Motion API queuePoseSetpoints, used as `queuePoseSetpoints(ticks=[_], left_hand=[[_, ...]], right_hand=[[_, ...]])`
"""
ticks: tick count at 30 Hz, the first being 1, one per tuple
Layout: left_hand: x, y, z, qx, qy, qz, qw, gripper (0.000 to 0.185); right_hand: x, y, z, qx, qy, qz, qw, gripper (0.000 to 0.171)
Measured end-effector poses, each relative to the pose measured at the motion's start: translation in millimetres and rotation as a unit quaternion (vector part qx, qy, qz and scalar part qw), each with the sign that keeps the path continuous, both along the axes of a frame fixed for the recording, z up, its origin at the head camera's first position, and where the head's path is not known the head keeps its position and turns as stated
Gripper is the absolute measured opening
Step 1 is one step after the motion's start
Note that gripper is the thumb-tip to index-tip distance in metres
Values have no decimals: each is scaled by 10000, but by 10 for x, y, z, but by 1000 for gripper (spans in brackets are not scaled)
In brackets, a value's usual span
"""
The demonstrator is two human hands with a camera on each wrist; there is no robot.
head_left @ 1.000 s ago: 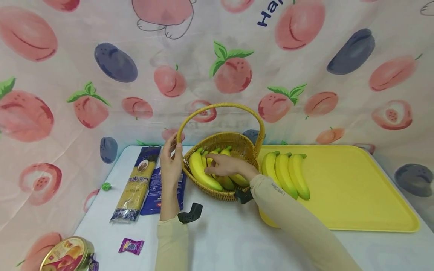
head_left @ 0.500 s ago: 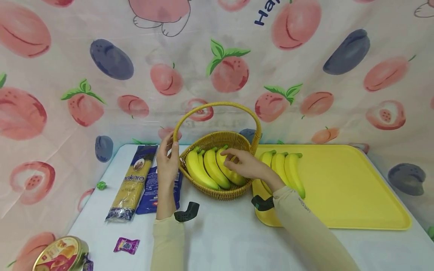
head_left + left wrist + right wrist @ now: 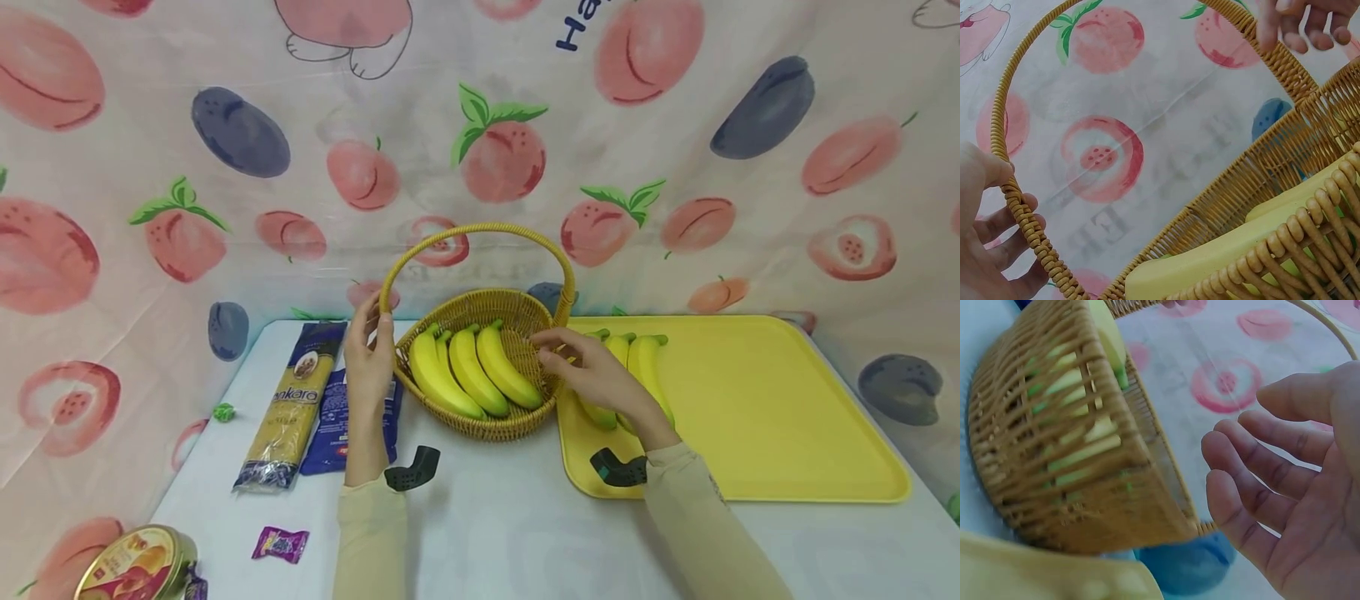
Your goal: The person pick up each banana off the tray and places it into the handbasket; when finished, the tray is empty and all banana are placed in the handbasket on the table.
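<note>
Now left hand (image 3: 372,358) fingers pinch basket (image 3: 480,367) handle; right hand (image 3: 600,375) fingers loosely spread beside rim.

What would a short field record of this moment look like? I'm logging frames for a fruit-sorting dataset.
left hand: grips the basket handle at its left base
right hand: open, empty, above the tray bananas
basket: wicker, holds a banana bunch
tray: yellow, right of basket
pasta packs: flat, left of basket
tin: near left corner
</note>
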State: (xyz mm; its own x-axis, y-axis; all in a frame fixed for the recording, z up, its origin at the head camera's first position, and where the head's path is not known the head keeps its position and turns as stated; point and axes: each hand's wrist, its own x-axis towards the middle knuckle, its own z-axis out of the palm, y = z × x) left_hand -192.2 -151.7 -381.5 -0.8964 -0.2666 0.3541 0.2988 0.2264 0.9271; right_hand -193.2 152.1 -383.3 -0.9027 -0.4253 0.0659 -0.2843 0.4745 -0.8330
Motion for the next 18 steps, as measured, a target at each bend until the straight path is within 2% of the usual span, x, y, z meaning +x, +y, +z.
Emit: queuePoseSetpoints(ticks=[5, 9, 16, 18], left_hand=[[108, 61, 161, -33, -16, -42, 10000, 38], [110, 59, 160, -1, -46, -96, 9999, 38], [-54, -29, -80, 17, -48, -22, 10000, 37], [-68, -38, -112, -41, -11, 45, 10000, 36]], right_hand=[[37, 261, -42, -220, 16, -190, 9996, 38], [38, 484, -119, -224, 26, -488, 9986, 39], [97, 753, -256, 55, 186, -874, 9960, 38], [110, 815, -277, 183, 261, -988, 9946, 39]])
